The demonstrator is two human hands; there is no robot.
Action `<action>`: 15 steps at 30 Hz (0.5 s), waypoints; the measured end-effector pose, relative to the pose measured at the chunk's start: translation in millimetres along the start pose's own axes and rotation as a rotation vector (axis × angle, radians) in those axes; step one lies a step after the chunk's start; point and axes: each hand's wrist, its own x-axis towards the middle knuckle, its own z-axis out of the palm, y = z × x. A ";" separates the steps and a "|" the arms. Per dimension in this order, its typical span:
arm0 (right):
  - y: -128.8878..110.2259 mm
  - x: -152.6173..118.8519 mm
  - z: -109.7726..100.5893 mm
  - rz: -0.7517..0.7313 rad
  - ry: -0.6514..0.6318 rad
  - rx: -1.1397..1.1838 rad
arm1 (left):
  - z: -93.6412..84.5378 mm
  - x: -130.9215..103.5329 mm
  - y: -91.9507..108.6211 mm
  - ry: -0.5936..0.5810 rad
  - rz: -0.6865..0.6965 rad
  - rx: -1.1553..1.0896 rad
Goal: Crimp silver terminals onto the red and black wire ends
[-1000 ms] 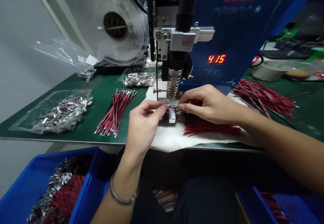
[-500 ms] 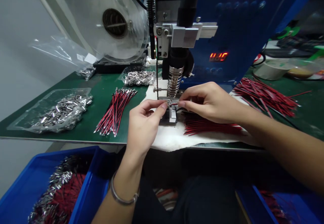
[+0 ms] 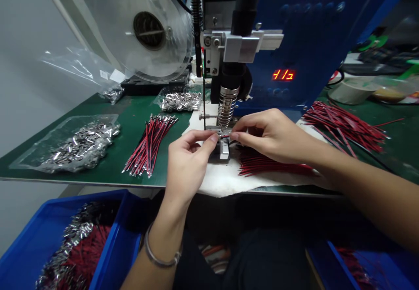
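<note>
At the small metal fixture [image 3: 224,149] below the spring-wrapped soldering head [image 3: 227,106], both hands meet from either side. My left hand [image 3: 190,161] pinches thumb and forefinger together at the fixture's left; what lies between them is too small to make out. From the right, my right hand [image 3: 271,135] pinches a thin red and black wire [image 3: 225,136], its end at the fixture under the tip. Below that hand, a row of red and black wires [image 3: 271,166] lies on a white cloth [image 3: 222,183].
Left on the green table [image 3: 104,106] lie a bundle of wires with metal ends [image 3: 149,146] and bags of small silver parts [image 3: 81,143]. More red wires [image 3: 347,126] lie at right. A blue bin [image 3: 121,220] stands below left. The blue machine [image 3: 294,32] rises behind.
Both hands hold nearly the same place at the fixture. The view has shifted very slightly, and the machine's lower red display shows a different reading.
</note>
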 end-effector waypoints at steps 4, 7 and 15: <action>-1.8 -1.6 0.3 0.013 0.003 -0.007 | -0.3 -0.6 0.3 0.005 -0.005 0.006; -2.4 -1.6 1.1 0.023 0.014 -0.003 | -0.1 -0.2 0.0 0.015 -0.003 0.008; -5.8 0.1 2.9 0.055 0.024 -0.014 | 0.0 0.1 0.7 0.010 -0.015 -0.010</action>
